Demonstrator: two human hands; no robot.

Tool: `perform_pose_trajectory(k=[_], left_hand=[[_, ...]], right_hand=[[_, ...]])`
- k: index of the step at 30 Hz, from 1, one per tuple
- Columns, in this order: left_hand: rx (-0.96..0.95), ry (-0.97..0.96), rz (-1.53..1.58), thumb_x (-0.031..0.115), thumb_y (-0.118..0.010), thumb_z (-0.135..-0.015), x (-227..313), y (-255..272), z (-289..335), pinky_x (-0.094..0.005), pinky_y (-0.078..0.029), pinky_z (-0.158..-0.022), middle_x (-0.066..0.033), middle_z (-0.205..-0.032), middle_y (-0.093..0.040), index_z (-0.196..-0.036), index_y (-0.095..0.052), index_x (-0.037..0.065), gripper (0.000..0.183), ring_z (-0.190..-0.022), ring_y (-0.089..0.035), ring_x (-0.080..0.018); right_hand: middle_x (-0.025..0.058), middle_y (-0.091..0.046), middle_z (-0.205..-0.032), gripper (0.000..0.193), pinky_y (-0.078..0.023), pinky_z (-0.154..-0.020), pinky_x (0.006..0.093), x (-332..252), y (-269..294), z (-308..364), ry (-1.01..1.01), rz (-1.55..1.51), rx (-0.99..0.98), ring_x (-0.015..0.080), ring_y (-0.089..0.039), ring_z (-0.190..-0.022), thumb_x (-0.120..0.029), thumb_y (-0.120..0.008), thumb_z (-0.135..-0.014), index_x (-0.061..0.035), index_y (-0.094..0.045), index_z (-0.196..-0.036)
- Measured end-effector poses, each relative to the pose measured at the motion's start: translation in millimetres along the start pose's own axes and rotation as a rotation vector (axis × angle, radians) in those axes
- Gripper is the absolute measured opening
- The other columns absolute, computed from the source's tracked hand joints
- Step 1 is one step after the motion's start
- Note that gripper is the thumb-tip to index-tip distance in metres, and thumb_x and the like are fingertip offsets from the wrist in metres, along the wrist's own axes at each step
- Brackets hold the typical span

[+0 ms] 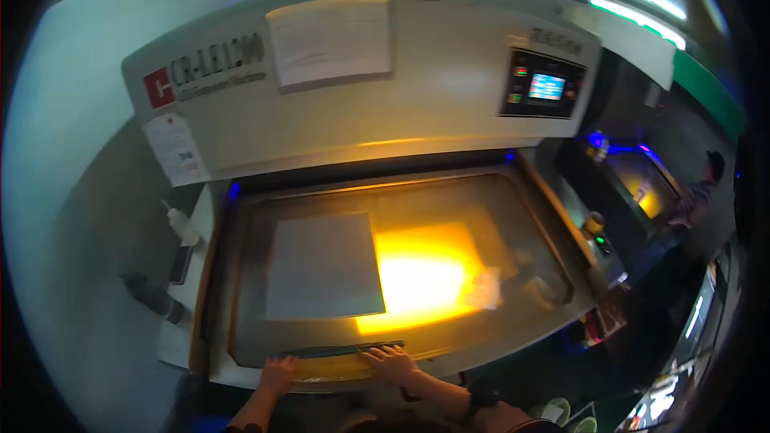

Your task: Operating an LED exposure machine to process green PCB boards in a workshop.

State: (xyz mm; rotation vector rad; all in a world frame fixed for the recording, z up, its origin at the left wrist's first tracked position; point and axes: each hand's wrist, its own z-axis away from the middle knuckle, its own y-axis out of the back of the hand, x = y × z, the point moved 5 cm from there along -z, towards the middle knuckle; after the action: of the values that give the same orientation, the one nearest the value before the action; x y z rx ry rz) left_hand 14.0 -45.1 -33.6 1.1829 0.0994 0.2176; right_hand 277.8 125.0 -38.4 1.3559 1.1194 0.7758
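Note:
At the near edge of a large flat-bed exposure machine point(553, 192), both my hands are on a narrow yellowish panel point(333, 369) with a dark green far edge. My left hand point(278, 374) is at its left end, fingers closed over it. My right hand point(391, 364) grips the right end, fingers bent over the dark edge. The undersides of both hands are hidden. Beyond them, a pale grey rectangular sheet point(325, 269) lies on the bed, beside a bright yellow lit patch point(421, 273). A small whitish piece point(485, 289) is at the patch's right side.
A raised beige hood point(449, 104) with a control screen point(547, 87) stands behind the bed. A white squeeze bottle point(182, 223) and a dark cylinder point(152, 297) are at the left side. Another person point(694, 200) works at a similar lit machine on the right.

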Motion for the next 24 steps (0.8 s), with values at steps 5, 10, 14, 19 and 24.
perform_pose_trajectory(k=[5, 10, 14, 19, 24], left_hand=[[-0.011, -0.113, 0.020, 0.010, -0.057, -0.087, -44.6, 28.1, -78.4, -0.0565, -0.034, -0.110, -0.0062, -0.157, -0.033, -0.152, -0.032, 0.016, 0.069, -0.130, -0.044, -0.0469], [-0.073, 0.001, 0.046, 0.003, -0.049, -0.091, -131.9, 77.9, -212.5, -0.0600, -0.025, -0.115, 0.0008, -0.160, -0.028, -0.152, -0.032, 0.019, 0.065, -0.137, -0.035, -0.0462], [0.104, 0.047, 0.386, 0.007, -0.051, -0.094, -202.6, 121.1, -332.9, -0.0622, -0.021, -0.117, 0.0016, -0.158, -0.031, -0.148, -0.040, 0.020, 0.056, -0.139, -0.032, -0.0447], [0.022, 0.162, 0.460, 0.002, -0.058, -0.087, -251.2, 190.9, -448.3, -0.0566, -0.026, -0.116, -0.0103, -0.144, -0.050, -0.144, -0.045, 0.017, 0.060, -0.137, -0.038, -0.0390], [0.206, 0.062, 0.094, 0.001, -0.064, -0.080, -290.1, 206.2, -516.5, -0.0566, -0.024, -0.116, -0.0096, -0.139, -0.054, -0.141, -0.046, 0.016, 0.066, -0.134, -0.042, -0.0357]], right_hand=[[0.0073, -0.047, -0.146, 0.071, -0.038, -0.106, 0.0570, 36.9, 2.2, -70.4, -0.103, -0.023, -0.242, 0.0335, -0.048, -0.130, -0.015, -0.064, -0.082, -0.0227, -0.038, -0.148], [0.0067, -0.045, -0.148, 0.074, -0.035, -0.108, 0.0597, 106.3, -23.8, -221.8, -0.167, 0.003, -0.244, 0.0347, -0.044, -0.133, -0.015, -0.066, -0.080, -0.0219, -0.038, -0.148], [0.0090, -0.046, -0.147, 0.076, -0.036, -0.108, 0.0574, 174.8, -19.2, -339.9, -0.176, 0.079, -0.197, 0.0349, -0.045, -0.133, -0.020, -0.068, -0.077, -0.0219, -0.039, -0.147], [0.0106, -0.047, -0.147, 0.074, -0.036, -0.110, 0.0524, 259.3, -33.7, -469.3, -0.177, 0.095, -0.127, 0.0353, -0.045, -0.133, -0.011, -0.063, -0.079, -0.0239, -0.040, -0.148], [0.0106, -0.047, -0.147, 0.075, -0.035, -0.112, 0.0493, 301.3, -42.9, -540.7, -0.172, 0.075, -0.004, 0.0351, -0.044, -0.135, -0.009, -0.062, -0.078, -0.0255, -0.040, -0.148]])
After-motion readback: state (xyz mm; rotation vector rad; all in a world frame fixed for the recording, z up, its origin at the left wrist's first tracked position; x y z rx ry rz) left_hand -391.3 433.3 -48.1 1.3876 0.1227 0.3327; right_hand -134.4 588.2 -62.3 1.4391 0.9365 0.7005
